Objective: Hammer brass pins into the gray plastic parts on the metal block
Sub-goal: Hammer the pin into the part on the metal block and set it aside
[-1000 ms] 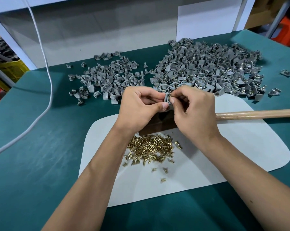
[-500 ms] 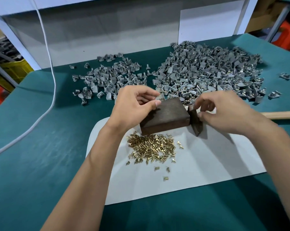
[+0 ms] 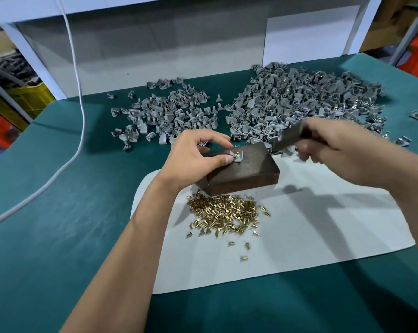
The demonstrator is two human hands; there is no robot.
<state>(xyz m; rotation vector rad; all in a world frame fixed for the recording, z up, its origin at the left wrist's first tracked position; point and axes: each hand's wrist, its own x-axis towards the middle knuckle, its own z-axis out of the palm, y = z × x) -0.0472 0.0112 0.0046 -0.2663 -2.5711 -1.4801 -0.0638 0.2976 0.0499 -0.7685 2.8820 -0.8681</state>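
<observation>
Gray plastic part [image 3: 237, 156]: it lies on top of the metal block [image 3: 246, 171], near the middle of the frame, with a brass pin [image 3: 237, 154] standing in it.
Metal block: dark and heavy-looking, it sits on the white mat [image 3: 323, 227], just above the heap of loose pins [image 3: 223, 212].
Step now: the part looks ready, and the hammer [image 3: 290, 135] is up, just right of the block. I think this is the moment before a hit.
Next move: the hammer needs to come straight down on the pin head. It must miss the fingers, which are very close.
Left hand [image 3: 198, 159]: the thumb and a finger pinch the part and keep it in place on the block. The other fingers are bent and lifted.
Right hand [image 3: 335, 145]: it is closed around the hammer, close to the metal head. It is blurry, so the fingers are hard to make out.
Other parts: two big piles of gray parts [image 3: 294, 106] lie in the upper middle and upper right, on the green table [image 3: 59, 212].
Cable [image 3: 81, 116]: a white one hangs at the upper left.
</observation>
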